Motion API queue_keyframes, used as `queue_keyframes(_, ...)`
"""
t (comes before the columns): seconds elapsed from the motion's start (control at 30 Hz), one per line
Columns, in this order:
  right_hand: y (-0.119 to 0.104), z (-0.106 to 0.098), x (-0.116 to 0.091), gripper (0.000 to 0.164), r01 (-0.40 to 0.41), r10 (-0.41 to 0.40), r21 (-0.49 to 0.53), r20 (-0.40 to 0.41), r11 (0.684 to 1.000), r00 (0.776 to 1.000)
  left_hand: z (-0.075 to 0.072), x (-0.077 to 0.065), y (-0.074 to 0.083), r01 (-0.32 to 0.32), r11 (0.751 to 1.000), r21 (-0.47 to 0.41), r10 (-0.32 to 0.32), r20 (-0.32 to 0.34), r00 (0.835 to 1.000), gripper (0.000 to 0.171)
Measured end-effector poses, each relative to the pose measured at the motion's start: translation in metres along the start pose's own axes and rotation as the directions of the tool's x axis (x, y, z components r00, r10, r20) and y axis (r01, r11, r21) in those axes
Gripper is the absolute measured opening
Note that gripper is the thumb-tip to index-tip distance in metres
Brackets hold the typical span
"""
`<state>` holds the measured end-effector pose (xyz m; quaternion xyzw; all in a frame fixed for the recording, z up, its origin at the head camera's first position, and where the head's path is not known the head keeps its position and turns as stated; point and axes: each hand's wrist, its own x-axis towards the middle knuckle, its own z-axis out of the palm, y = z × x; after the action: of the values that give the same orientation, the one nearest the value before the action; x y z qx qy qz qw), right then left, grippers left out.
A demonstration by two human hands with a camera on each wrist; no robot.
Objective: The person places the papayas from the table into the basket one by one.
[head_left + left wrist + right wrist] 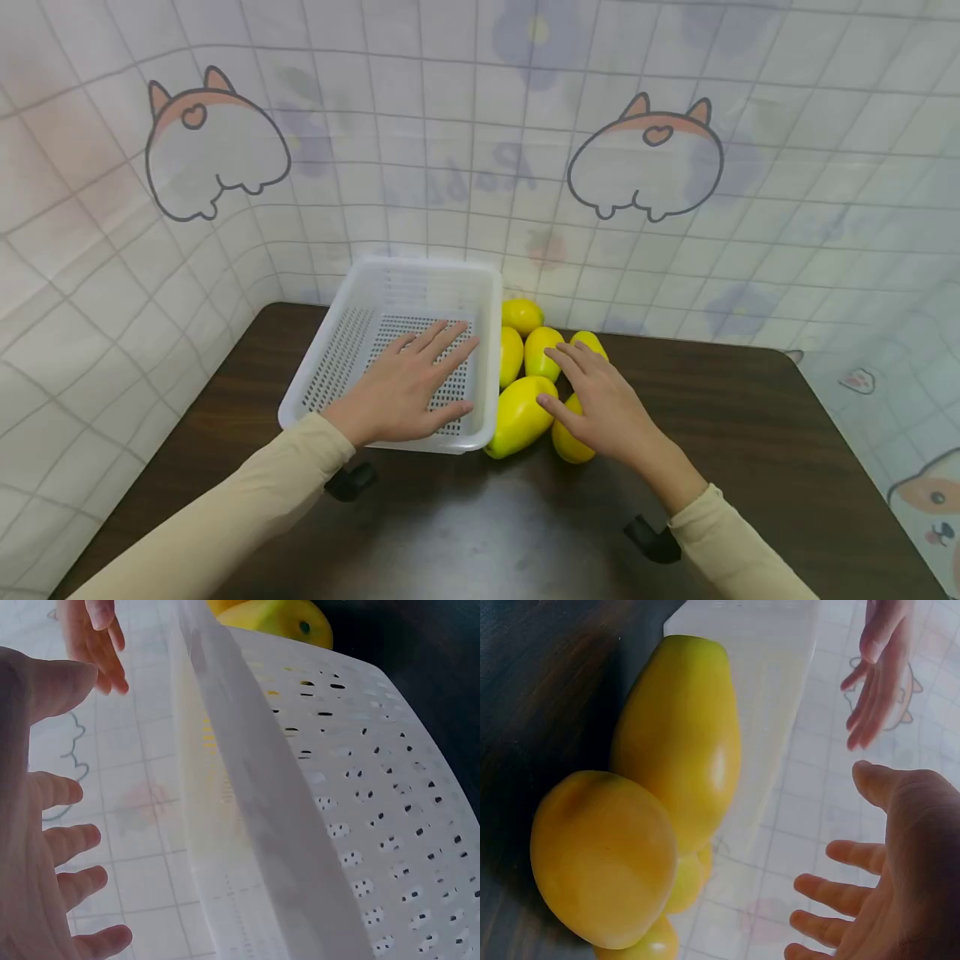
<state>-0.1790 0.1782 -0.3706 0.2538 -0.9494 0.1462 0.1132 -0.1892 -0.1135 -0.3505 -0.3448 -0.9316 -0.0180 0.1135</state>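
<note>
My left hand (405, 387) hovers over a white perforated plastic basket (300, 392), its fingers spread and holding nothing. In the left wrist view, the basket's rim (247, 772) stands apart from the fingertips. My right hand (600, 400) is held above a group of yellow mango-like fruits, fingers extended and partly covering some of them. The largest fruit (521, 417), long with a greenish end, lies against the basket's right side. Beside it sits a rounder fruit (604, 859), below and apart from the right hand in the right wrist view. Several smaller fruits (543, 354) lie behind.
A dark brown wooden table (720, 417) bears everything. Directly behind it and at both sides hangs a white grid-patterned cloth (465, 167) with cartoon dogs. Black wrist-camera mounts (652, 540) jut out beneath both wrists.
</note>
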Motion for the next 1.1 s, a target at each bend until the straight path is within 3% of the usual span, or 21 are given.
queue_keyframes(0.67,0.013,0.004,-0.009,0.064,-0.086,0.085,0.062,0.019,0.994,0.996,0.003,-0.019,-0.016,0.076,0.996,-0.043,-0.076,0.002,0.997,0.075)
queue_keyframes(1.1,0.021,0.008,-0.014,0.062,-0.111,0.11,0.09,0.014,0.99,0.994,0.003,-0.023,-0.022,0.086,0.996,-0.038,-0.086,0.001,0.996,0.075)
